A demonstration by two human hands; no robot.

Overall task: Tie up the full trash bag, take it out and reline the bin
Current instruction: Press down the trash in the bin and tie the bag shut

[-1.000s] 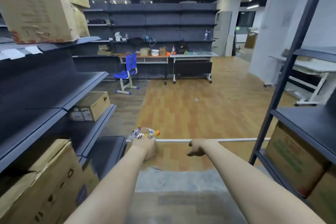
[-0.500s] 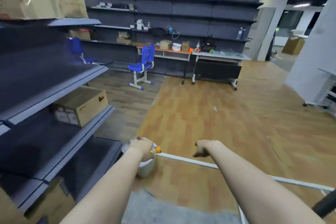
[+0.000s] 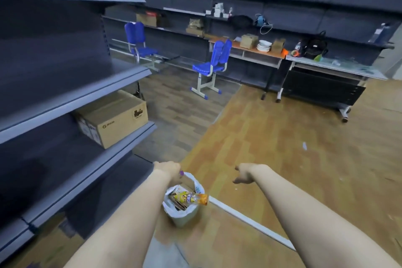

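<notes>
A small pale bin [image 3: 185, 216] stands on the floor below my arms, lined with a white trash bag [image 3: 196, 185] full of rubbish; an orange-capped bottle [image 3: 192, 198] lies across its top. My left hand [image 3: 168, 172] is curled over the bag's upper edge and grips it just above the bin. My right hand [image 3: 245, 175] hangs in the air to the right of the bin, fingers loosely bent, holding nothing.
Dark metal shelving [image 3: 71, 98] runs close along my left, with a cardboard box [image 3: 115, 119] on one shelf. A white strip [image 3: 250, 222] lies on the wooden floor beside the bin. Two blue chairs [image 3: 212, 65] and desks [image 3: 322, 69] stand farther off.
The view has tilted down and turned left, bringing the bin closer and lower in view. My left hand stays on the bag's edge; the bag's open top and bottle now show.
</notes>
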